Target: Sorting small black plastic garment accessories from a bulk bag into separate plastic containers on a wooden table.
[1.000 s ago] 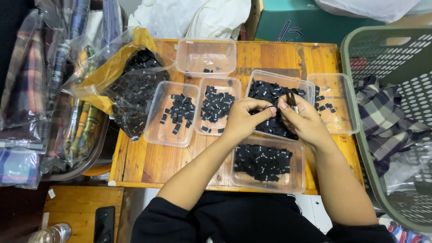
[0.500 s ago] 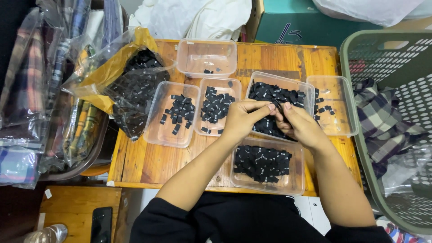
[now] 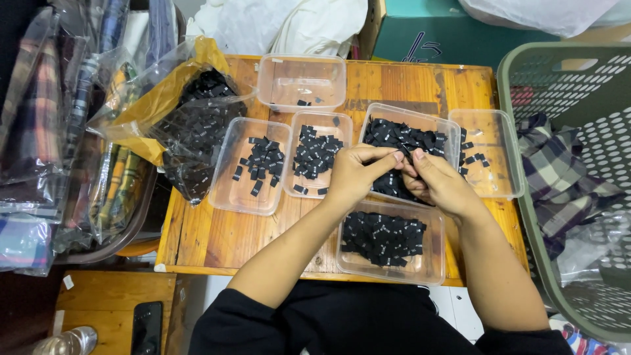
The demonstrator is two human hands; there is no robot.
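Seen from above by the head camera, a person sits at a small wooden table (image 3: 217, 236) covered with clear plastic trays. The landmark is the big tray (image 3: 430, 128) heaped with small black fabric labels, at the middle of the table.

Both hands meet just over the near edge of that tray. The left hand (image 3: 355, 172) and the right hand (image 3: 439, 184) are curled inward, fingertips touching, pinching one small black label (image 3: 402, 153) between them.

Nearer the person than the big tray lies another tray (image 3: 388, 240) of black labels, under the wrists. To the left of the big tray stand two trays side by side, one (image 3: 317, 152) with a fair cluster of labels, the next (image 3: 253, 164) with fewer. Beyond these sits a nearly bare tray (image 3: 301, 80). To the right of the big tray a shallow tray (image 3: 490, 154) holds a few labels.

Far left of the big tray, a clear bag (image 3: 197, 125) of black labels slumps over the table's edge. Far right stands a green laundry basket (image 3: 526, 85) with plaid cloth (image 3: 559, 174) inside.
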